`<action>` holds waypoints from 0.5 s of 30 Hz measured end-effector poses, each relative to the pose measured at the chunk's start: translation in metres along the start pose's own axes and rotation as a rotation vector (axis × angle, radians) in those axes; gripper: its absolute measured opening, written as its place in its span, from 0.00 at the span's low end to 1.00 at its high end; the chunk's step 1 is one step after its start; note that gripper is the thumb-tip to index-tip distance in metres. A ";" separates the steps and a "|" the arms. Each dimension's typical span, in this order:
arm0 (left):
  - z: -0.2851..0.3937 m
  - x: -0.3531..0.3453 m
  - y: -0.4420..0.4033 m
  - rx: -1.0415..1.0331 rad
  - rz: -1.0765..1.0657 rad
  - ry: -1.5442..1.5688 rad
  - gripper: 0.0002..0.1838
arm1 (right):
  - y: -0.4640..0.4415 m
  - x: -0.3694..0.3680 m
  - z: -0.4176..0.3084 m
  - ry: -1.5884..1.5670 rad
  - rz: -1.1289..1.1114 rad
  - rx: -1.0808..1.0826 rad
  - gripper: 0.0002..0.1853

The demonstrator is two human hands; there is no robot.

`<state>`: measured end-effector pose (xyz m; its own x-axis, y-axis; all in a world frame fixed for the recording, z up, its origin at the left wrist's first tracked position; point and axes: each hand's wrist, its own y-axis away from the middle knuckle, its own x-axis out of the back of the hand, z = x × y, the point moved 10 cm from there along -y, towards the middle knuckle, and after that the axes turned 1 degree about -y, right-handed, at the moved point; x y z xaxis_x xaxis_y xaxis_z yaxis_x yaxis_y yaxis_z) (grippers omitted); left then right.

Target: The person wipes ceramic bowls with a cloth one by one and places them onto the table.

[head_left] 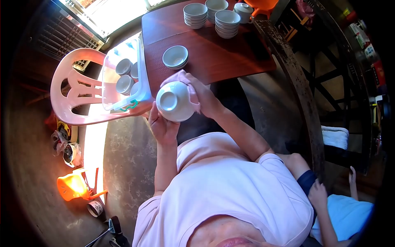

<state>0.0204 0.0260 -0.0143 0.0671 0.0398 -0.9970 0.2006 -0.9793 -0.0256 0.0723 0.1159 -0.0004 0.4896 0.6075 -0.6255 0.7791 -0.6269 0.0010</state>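
Observation:
A white bowl (177, 103) is held up in front of my chest, its round foot facing the camera. My left hand (161, 125) grips its lower left rim. Around the upper right side, my right hand (202, 95) presses a pink cloth (181, 77) against the bowl. Just beyond, a short stack of bowls (175, 56) sits near the left edge of the red-brown table (205, 59). To the left, a clear plastic bin (143, 82) with several bowls inside rests on a pink plastic chair (68, 88).
Several stacks of bowls (227, 24) and a lidded white pot (243, 12) stand at the table's far end. An orange stool (73, 186) is on the floor at left. Another person (343, 216) sits at lower right, beside a dark wooden beam (294, 82).

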 end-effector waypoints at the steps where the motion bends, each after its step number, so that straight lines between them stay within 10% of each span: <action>1: 0.006 0.005 -0.001 -0.033 0.023 -0.098 0.17 | 0.005 0.003 0.010 -0.060 0.031 -0.041 0.21; 7: 0.042 0.024 -0.010 -0.272 0.311 -1.094 0.16 | 0.037 0.017 0.034 -0.374 0.192 -0.343 0.22; 11: 0.018 0.005 -0.013 -0.269 0.215 -1.067 0.23 | 0.032 0.015 0.021 -0.255 0.311 -0.153 0.17; 15: 0.007 0.022 -0.005 -0.047 0.312 -0.738 0.30 | 0.059 -0.038 0.014 0.775 -0.017 0.127 0.17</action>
<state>0.0141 0.0299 -0.0364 -0.5333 -0.3920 -0.7496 0.3209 -0.9137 0.2495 0.0940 0.0493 0.0130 0.6480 0.7553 0.0986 0.7611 -0.6370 -0.1221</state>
